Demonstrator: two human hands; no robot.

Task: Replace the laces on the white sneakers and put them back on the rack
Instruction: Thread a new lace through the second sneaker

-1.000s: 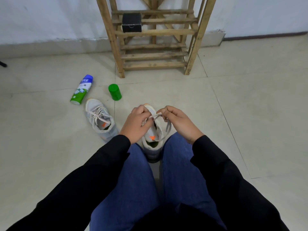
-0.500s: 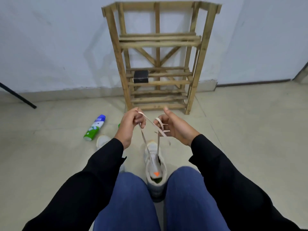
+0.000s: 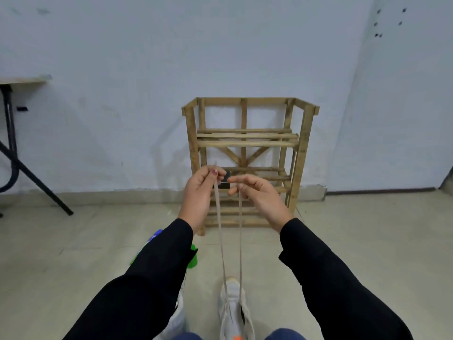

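Note:
A white sneaker (image 3: 232,312) stands on the floor between my knees, toe pointing away. Two strands of its beige lace (image 3: 221,241) run straight up from it to my raised hands. My left hand (image 3: 201,192) pinches one strand between thumb and fingers. My right hand (image 3: 257,195) holds the other strand in its curled fingers. The second white sneaker (image 3: 179,317) lies to the left, mostly hidden behind my left sleeve. The wooden rack (image 3: 301,153) stands against the wall behind my hands.
A small black box (image 3: 224,180) sits on a lower rack shelf, partly behind my fingers. A green cap (image 3: 193,260) and a spray can (image 3: 154,236) peek out beside my left sleeve. A folding table (image 3: 14,133) stands at the far left.
Both hands rose from the sneaker and pulled the lace strands up taut. The view tilted up, so the sneaker is now at the bottom edge and more wall shows.

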